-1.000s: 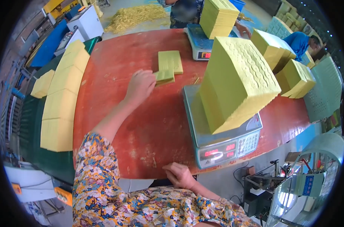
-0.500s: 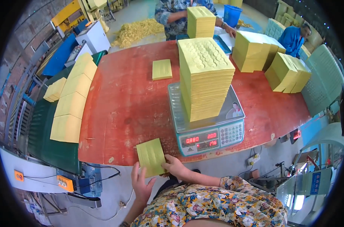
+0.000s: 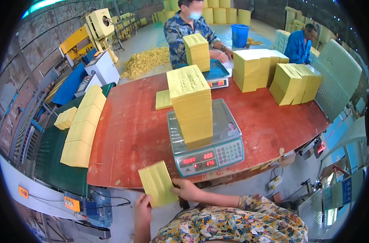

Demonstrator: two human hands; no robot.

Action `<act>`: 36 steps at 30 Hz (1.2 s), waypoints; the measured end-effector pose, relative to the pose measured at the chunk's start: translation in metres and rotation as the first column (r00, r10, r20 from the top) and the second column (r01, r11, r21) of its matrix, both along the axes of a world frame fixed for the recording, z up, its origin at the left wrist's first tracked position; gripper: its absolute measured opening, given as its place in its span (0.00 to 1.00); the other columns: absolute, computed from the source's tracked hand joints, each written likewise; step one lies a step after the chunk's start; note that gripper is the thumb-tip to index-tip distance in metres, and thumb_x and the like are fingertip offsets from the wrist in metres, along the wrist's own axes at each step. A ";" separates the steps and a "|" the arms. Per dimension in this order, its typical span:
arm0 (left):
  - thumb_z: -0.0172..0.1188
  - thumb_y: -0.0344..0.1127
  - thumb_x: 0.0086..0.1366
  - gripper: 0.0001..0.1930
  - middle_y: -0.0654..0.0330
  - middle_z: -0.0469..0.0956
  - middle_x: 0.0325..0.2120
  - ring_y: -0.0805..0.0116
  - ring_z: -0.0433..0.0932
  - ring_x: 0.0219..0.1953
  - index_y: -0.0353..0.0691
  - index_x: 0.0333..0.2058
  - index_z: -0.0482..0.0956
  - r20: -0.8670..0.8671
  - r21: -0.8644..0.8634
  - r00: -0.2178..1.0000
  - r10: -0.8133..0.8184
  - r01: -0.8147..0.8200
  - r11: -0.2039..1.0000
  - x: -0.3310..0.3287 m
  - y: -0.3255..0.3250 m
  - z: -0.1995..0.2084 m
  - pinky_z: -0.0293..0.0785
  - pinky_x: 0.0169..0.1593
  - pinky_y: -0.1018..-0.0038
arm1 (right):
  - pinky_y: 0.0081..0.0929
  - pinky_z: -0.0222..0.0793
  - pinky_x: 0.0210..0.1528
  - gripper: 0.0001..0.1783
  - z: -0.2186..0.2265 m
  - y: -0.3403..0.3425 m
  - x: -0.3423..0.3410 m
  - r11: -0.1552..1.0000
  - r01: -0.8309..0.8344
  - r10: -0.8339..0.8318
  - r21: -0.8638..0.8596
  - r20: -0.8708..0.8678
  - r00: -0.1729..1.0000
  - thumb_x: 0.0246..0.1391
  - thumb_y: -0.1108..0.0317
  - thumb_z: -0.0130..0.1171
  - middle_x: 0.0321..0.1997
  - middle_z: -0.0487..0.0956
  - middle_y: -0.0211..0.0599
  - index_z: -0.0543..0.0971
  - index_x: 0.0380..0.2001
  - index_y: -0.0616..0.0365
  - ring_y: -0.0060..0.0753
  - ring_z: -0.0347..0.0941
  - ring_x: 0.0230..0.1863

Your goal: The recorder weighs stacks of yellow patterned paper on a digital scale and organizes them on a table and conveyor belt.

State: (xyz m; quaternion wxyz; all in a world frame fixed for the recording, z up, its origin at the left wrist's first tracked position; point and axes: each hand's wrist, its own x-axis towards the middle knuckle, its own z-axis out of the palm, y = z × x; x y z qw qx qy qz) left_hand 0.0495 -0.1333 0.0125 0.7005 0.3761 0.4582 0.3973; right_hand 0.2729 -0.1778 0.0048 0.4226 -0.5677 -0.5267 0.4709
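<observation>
My right hand [image 3: 186,190] pinches the right edge of yellow embossed paper [image 3: 157,183], its fingers partly hidden underneath. Curled fingers of my left hand [image 3: 142,207] grip its lower left corner. I cannot tell whether this is one sheet or a thin bundle. The paper is held tilted over the table's near edge. Just beyond it, on the right, a digital scale [image 3: 208,155] with lit red figures carries a tall stack of the same yellow paper [image 3: 190,107], punched with curved marks on top. Neither hand touches the scale.
The red table [image 3: 125,133] bears a small yellow stack [image 3: 163,99] and larger stacks [image 3: 246,73] at back right. A person [image 3: 188,36] works across it at a second scale [image 3: 217,83]. More stacks [image 3: 77,153] line the green conveyor [image 3: 65,176] on the left.
My view has tilted up, showing more of the far side. My left hand has gone from spread fingers beside the paper to gripping its corner. My right hand keeps its hold.
</observation>
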 end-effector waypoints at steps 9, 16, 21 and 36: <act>0.62 0.36 0.63 0.11 0.62 0.80 0.34 0.76 0.78 0.34 0.36 0.40 0.78 -0.044 0.600 0.975 -0.218 0.200 0.775 0.157 0.129 0.206 0.73 0.33 0.78 | 0.26 0.72 0.26 0.27 0.224 0.046 0.136 0.809 0.339 -0.369 0.481 -0.033 0.929 0.54 0.73 0.63 0.27 0.78 0.37 0.70 0.56 0.66 0.24 0.75 0.25; 0.64 0.42 0.60 0.10 0.65 0.76 0.18 0.75 0.72 0.15 0.42 0.27 0.77 -0.262 0.484 0.905 -0.335 0.423 0.766 0.251 0.214 0.231 0.65 0.18 0.80 | 0.18 0.63 0.19 0.29 0.233 0.119 0.224 0.758 0.488 -0.551 0.433 0.023 0.834 0.49 0.70 0.67 0.26 0.76 0.33 0.72 0.54 0.68 0.18 0.70 0.19; 0.64 0.40 0.59 0.12 0.65 0.73 0.16 0.74 0.71 0.14 0.44 0.22 0.73 -0.296 0.426 0.897 -0.328 0.431 0.796 0.266 0.215 0.214 0.65 0.17 0.79 | 0.16 0.66 0.22 0.25 0.215 0.127 0.241 0.764 0.514 -0.574 0.391 0.045 0.818 0.49 0.69 0.67 0.26 0.76 0.32 0.75 0.50 0.70 0.18 0.69 0.21; 0.62 0.38 0.62 0.12 0.64 0.73 0.17 0.77 0.69 0.15 0.42 0.23 0.71 -0.311 0.540 0.907 -0.283 0.414 0.733 0.266 0.204 0.199 0.64 0.19 0.80 | 0.29 0.77 0.40 0.24 0.201 0.127 0.242 0.660 0.504 -0.722 0.557 0.284 0.631 0.45 0.59 0.67 0.34 0.83 0.45 0.81 0.45 0.60 0.38 0.81 0.31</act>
